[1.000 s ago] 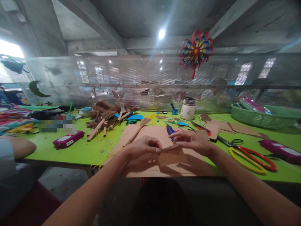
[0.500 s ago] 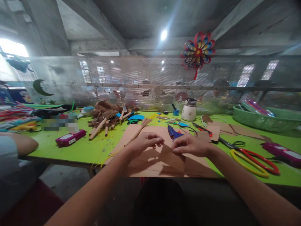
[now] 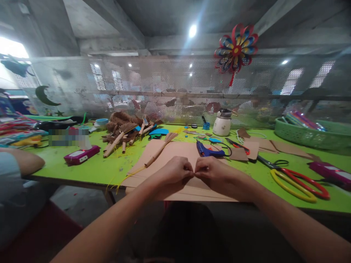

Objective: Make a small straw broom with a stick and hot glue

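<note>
My left hand (image 3: pixel 179 173) and my right hand (image 3: pixel 210 173) meet over the near part of the brown paper sheets (image 3: pixel 170 150), both pinched at the fingertips. Between them they grip the small piece of brown paper, now almost wholly hidden by the fingers. Just beyond my right hand lies a blue glue gun (image 3: pixel 208 150) with a dark cord. A rolled paper stick with a fringed end (image 3: pixel 160 150) rests on the sheets, up and left of my left hand. A yellow strand (image 3: pixel 131 174) trails from its lower end over the table edge.
Scissors with red and yellow handles (image 3: pixel 298 182) lie at the right, near a purple box (image 3: pixel 331 173). Another purple box (image 3: pixel 82 155) sits left, by a person's arm (image 3: pixel 24 160). Behind are bundled paper sticks (image 3: pixel 120 138), a white jug (image 3: pixel 222 124) and a green basket (image 3: pixel 307 137).
My left hand has closed from loosely curled fingers and met my right. The brown paper piece that hung visibly from my right hand is now mostly hidden. The view has tilted slightly.
</note>
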### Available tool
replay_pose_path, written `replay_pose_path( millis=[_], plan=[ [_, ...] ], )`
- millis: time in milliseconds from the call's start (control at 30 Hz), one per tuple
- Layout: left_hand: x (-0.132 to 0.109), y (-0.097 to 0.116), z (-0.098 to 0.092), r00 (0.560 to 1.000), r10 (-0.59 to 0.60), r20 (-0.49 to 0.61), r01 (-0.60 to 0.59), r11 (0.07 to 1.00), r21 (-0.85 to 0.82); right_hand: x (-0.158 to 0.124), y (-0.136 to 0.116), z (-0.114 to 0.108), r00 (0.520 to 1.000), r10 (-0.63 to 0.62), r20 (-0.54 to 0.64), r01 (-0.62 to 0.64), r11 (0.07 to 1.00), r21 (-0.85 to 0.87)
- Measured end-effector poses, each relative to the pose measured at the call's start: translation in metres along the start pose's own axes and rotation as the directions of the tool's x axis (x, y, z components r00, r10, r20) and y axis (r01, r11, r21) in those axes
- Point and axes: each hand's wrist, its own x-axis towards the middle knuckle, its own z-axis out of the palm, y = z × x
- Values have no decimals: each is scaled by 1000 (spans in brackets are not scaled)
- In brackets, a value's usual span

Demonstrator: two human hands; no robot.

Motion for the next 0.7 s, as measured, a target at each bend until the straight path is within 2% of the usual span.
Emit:
replay_pose_path(
  millis=[67, 233, 467, 700],
  plan=[
    [0, 1, -2, 999, 27, -23, -26, 999, 28, -1, -3, 1, 999, -31, -33, 30, 999, -33],
    [-3, 2, -3, 1000, -15, -25, 16, 999, 44, 2, -2, 2, 997, -80, -5, 79, 996, -39],
    [2, 1, 3, 998, 51, -33, -44, 983, 179, 1, 3, 7, 985, -159, -66, 153, 984, -91],
    [-10, 12, 3, 987, 149, -57, -128, 954, 270, -10, -16, 1, 971, -238, -30, 225, 945, -239]
  ],
)
